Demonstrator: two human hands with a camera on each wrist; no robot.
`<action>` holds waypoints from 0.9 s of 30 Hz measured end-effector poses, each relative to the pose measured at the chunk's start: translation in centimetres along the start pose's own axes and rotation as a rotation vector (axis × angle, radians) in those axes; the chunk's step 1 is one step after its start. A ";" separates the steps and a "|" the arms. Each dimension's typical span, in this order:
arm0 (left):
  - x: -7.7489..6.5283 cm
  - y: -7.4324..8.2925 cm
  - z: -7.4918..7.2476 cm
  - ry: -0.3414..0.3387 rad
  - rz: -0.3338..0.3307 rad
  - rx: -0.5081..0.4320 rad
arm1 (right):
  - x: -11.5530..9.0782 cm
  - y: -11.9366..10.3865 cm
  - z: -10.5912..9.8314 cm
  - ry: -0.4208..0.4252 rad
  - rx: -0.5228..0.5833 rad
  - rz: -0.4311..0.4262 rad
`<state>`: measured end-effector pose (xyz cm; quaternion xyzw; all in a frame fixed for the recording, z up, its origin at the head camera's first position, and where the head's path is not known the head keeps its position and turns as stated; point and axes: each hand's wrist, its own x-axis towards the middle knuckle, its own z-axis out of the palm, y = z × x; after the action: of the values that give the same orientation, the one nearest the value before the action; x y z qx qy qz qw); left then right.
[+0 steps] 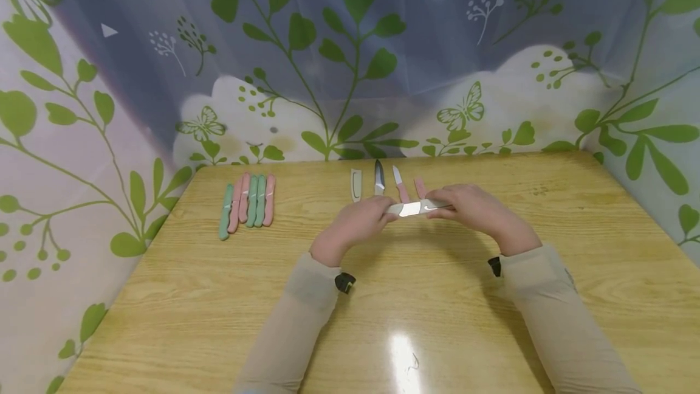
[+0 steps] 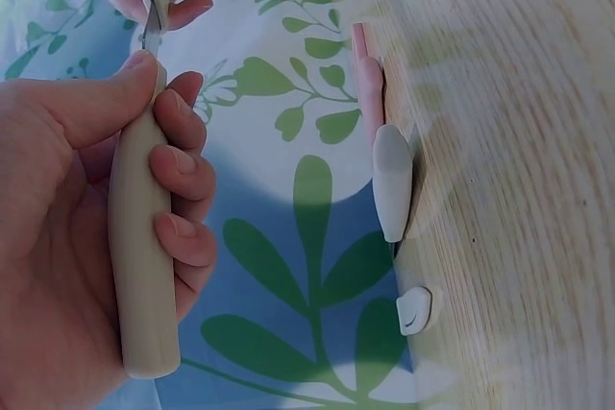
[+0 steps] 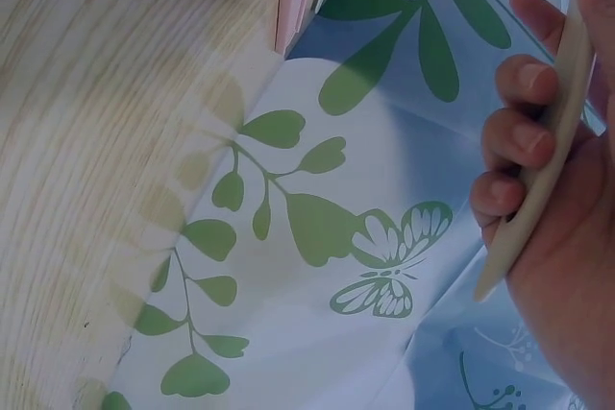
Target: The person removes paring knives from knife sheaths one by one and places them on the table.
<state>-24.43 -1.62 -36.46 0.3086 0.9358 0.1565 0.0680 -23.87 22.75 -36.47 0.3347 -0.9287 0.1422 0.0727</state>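
Item 1: beige-hdl knife (image 2: 144,247), qty 1, raised over the table; we take it as dial ctr, head view. A short bit of bare blade (image 2: 152,28) shows betw. the hands; its tip end meets the sheath, though we can't tell how far in it goes.

Item 2: beige sheath (image 3: 548,160), qty 1, at 3, in line w/ item 1.

L hand (image 1: 358,224), at 9: fingers curled round the knife hdl, thumb along it twd the blade.

R hand (image 1: 470,208), at 3: fingers & thumb clamped on the sheath. We note both hands close tog., not touching.

On wood table (image 1: 415,303):
- off-white sheath (image 1: 356,185), qty 1, at 10, lying alone.
- white-hdl knife (image 2: 391,184), qty 1, at 11, dark blade pointing to 12; hdl mostly hidden by L hand in head view.
- pink-hdl knife (image 1: 402,192), qty 1, betw. 11 & 12, pale blade pointing approx. 12.
- pink sheath (image 1: 420,187), qty 1, at 1, just beside R hand.
- row of 6 knives (image 1: 252,200), 3 grn + 3 pink, at 9, well apart from the rest; sheathed, as far as we can tell.

Backdrop (image 1: 383,120): leaf-print, at 12, behind table.

Also: beige sleeves (image 1: 312,315), qty 2; blk wrist units (image 1: 345,283), qty 2.
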 end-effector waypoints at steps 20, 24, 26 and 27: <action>0.0 0.0 0.0 0.000 -0.007 0.003 | -0.2 -0.1 -0.4 -0.028 0.015 0.034; 0.1 -0.2 0.1 0.001 -0.003 0.009 | -0.2 0.1 -0.3 -0.026 0.022 0.040; 0.1 -0.2 0.1 0.002 -0.003 0.013 | -0.2 0.1 -0.4 -0.028 0.026 0.040; 0.1 -0.2 0.1 0.002 -0.004 0.013 | -0.3 0.1 -0.4 -0.028 0.027 0.039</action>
<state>-24.55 -1.70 -36.62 0.3072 0.9374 0.1506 0.0655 -23.74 23.12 -36.20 0.3195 -0.9339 0.1515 0.0521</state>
